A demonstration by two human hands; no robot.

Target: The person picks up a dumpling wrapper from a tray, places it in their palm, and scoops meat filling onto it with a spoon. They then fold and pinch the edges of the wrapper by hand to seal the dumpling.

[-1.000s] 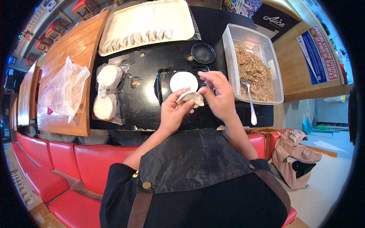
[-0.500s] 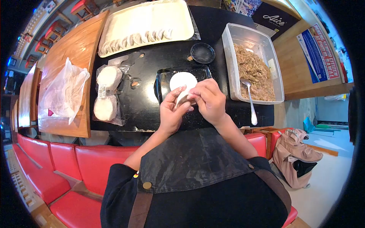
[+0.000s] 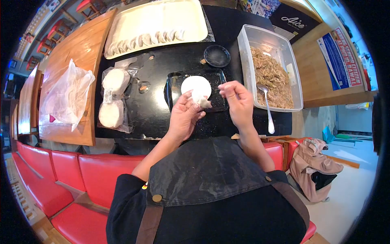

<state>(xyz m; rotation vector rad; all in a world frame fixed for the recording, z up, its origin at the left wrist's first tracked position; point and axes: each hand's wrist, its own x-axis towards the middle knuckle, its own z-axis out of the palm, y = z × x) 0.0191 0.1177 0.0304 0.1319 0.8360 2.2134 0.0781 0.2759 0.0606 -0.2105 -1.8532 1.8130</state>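
My left hand (image 3: 183,118) holds a dumpling (image 3: 202,100) between thumb and fingers, its wrapper folded over with a bit of filling showing at the right end. Just beyond it, a stack of round white wrappers (image 3: 196,84) lies on a black tray (image 3: 175,83). To the right of the dumpling and apart from it is my right hand (image 3: 239,101), its fingers curled in with no object visible in them. A small dark dish (image 3: 216,56) sits beyond the right hand. Brown filling (image 3: 273,77) fills part of a clear plastic tub (image 3: 242,49), with a metal spoon (image 3: 268,107) resting in it.
A cream tray (image 3: 158,20) with a row of folded dumplings (image 3: 146,40) stands at the back left. Two packs of wrappers (image 3: 111,114) lie left of the black tray. A plastic bag (image 3: 67,97) rests on the wooden table. Red seats (image 3: 109,175) line the near side.
My right hand has let go of the dumpling and moved to the right. My left hand keeps hold of the dumpling, which has tipped so its right end shows.
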